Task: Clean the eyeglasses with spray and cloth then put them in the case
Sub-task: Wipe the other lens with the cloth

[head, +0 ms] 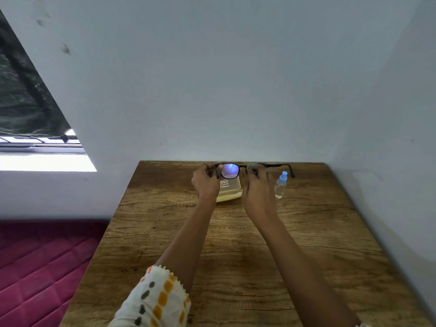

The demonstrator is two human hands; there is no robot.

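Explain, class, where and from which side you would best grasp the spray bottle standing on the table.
Probably grip the spray bottle round its clear body, below the blue cap, coming in from the right with the right hand. It stands upright and apart from the case, with bare table on that side, so fingers can wrap it without knocking anything.

Single head view, looking forward-down over wooden table (236, 256) toward wall (236, 79), arm's-reach close.

Cream sleeve (162, 300) with orange and olive dots; scalloped trim.
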